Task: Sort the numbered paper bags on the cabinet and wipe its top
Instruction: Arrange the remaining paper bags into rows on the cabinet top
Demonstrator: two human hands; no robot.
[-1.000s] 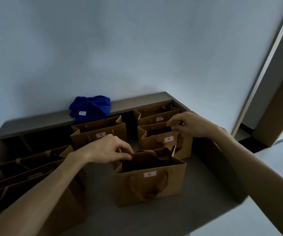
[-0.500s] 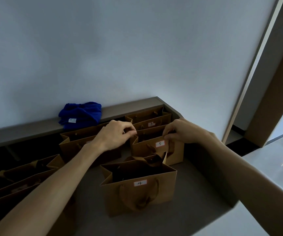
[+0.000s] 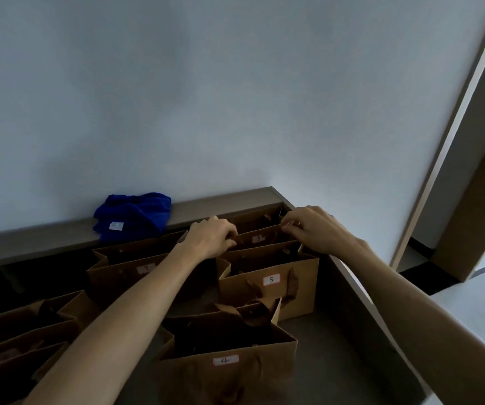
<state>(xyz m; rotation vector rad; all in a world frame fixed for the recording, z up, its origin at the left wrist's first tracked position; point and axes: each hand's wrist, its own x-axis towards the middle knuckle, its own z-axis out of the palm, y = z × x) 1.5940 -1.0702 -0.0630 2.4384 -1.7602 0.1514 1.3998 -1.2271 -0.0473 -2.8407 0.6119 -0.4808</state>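
Note:
Brown paper bags with number labels stand on the dark grey cabinet top (image 3: pixel 332 346). Bag 3 (image 3: pixel 260 239) stands at the back right by the ledge. My left hand (image 3: pixel 210 239) pinches the left end of its front rim and my right hand (image 3: pixel 313 229) pinches the right end. Bag 5 (image 3: pixel 270 280) stands just in front of it, and bag 4 (image 3: pixel 226 361) is nearest to me. Bag 7 (image 3: pixel 136 268) is left of bag 5, partly behind my left forearm.
A crumpled blue cloth (image 3: pixel 133 216) lies on the raised back ledge (image 3: pixel 223 204) against the wall. Several more bags (image 3: pixel 16 331) stand at the left, their numbers hidden. The cabinet's right edge drops to a pale floor (image 3: pixel 475 311) beside a door frame.
Both hands have moved back from bags 4 and 5 to bag 3 and taken hold of its rim. The view has tilted up.

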